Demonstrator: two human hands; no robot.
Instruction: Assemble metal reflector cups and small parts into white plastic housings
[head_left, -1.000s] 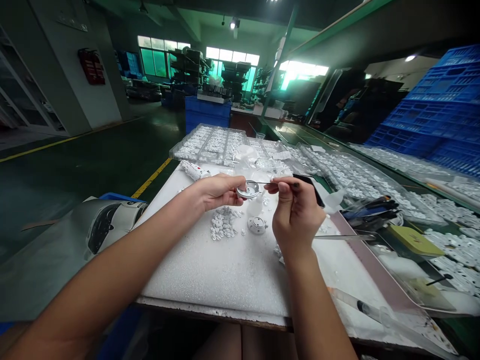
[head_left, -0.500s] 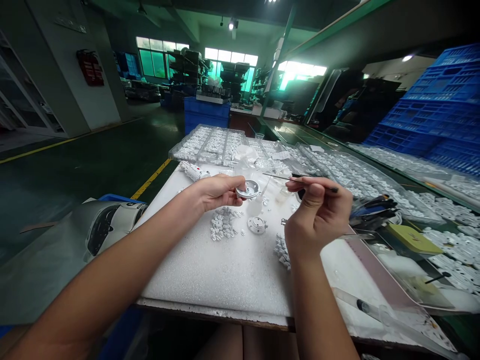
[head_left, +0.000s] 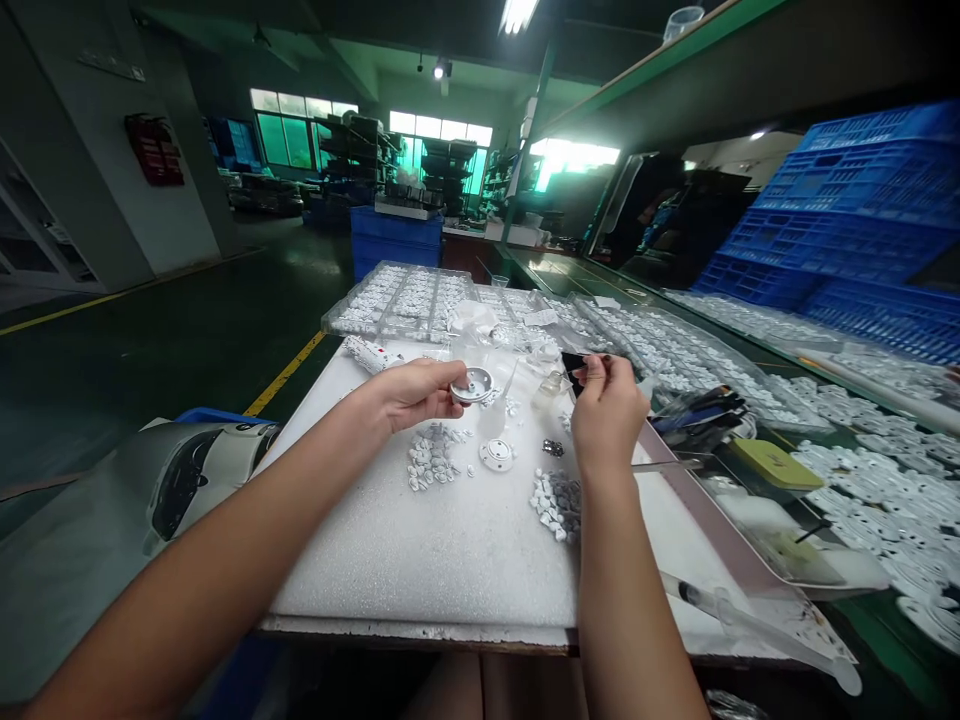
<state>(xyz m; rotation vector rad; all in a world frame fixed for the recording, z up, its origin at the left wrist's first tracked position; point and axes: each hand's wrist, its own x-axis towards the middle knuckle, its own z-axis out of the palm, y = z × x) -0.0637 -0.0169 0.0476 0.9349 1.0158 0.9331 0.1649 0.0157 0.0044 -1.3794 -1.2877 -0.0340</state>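
My left hand (head_left: 424, 392) pinches a round white dish-shaped part (head_left: 472, 386) by its edge, raised over the white foam board (head_left: 450, 560). A thin dark rod (head_left: 571, 372) sits between the fingertips of my right hand (head_left: 609, 405); its kind does not show. Left of that hand is a small clear bottle (head_left: 549, 388). A second round white part (head_left: 496, 455) lies flat on the board, just in front of a translucent dropper bottle (head_left: 495, 410). On either side are a pile of small white pieces (head_left: 433, 460) and a greyer pile (head_left: 555, 505). A dark metallic piece (head_left: 553, 448) lies nearby.
Trays of white parts (head_left: 409, 300) line the back. To the right are a shallow tray (head_left: 750, 530), a yellow sponge-like block (head_left: 776, 464), a syringe (head_left: 765, 625) and dark-handled tools (head_left: 701, 415). Blue crates (head_left: 832, 210) stack at far right.
The rod in my right hand no longer points level toward the dish-shaped part; that hand has turned and its fingers are by the small bottle. The camera view has shifted slightly.
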